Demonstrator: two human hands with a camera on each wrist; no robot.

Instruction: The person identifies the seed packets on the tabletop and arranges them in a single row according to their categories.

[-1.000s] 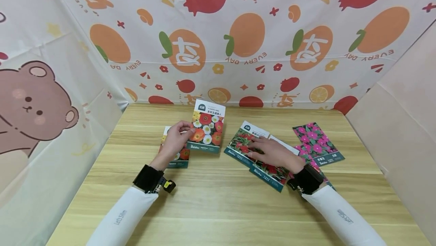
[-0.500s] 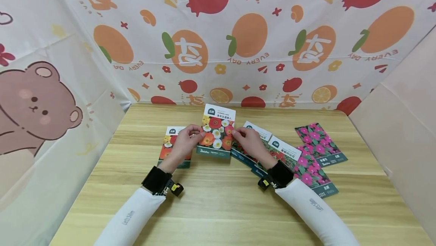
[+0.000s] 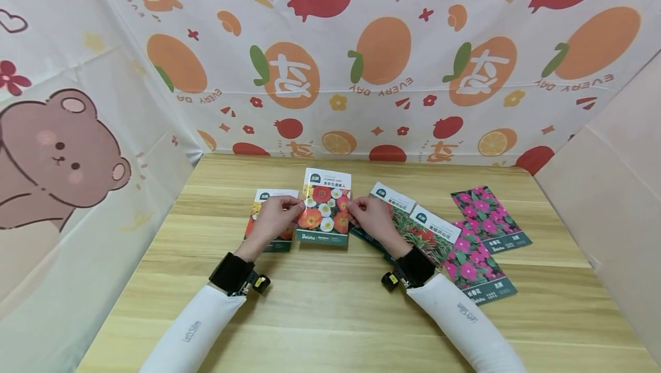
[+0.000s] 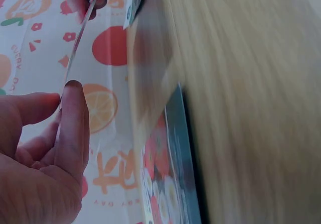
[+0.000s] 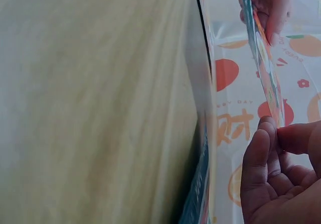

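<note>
A seed packet with red, orange and white poppies (image 3: pixel 325 212) is held up off the table between both hands. My left hand (image 3: pixel 272 218) pinches its left edge between thumb and fingers, as the left wrist view also shows. On the opposite edge, my right hand (image 3: pixel 376 221) pinches it likewise; in the right wrist view the packet (image 5: pixel 266 68) appears nearly edge-on. Beneath the left hand lies a second poppy packet (image 3: pixel 281 244), partly covered. Two packets with red flowers and green leaves (image 3: pixel 431 238) lie overlapping by the right hand, which hides part of them.
Two packets of pink flowers (image 3: pixel 482 212) lie overlapping at the right of the wooden table (image 3: pixel 330 315). A fruit-print cloth (image 3: pixel 330 74) hangs behind the table's back edge, and a cloth with a bear (image 3: pixel 67 149) hangs at the left.
The right hand left the red-flower packets and took the right edge of the raised poppy packet. That packet shifted right, then slightly lower, with the left hand still pinching it.
</note>
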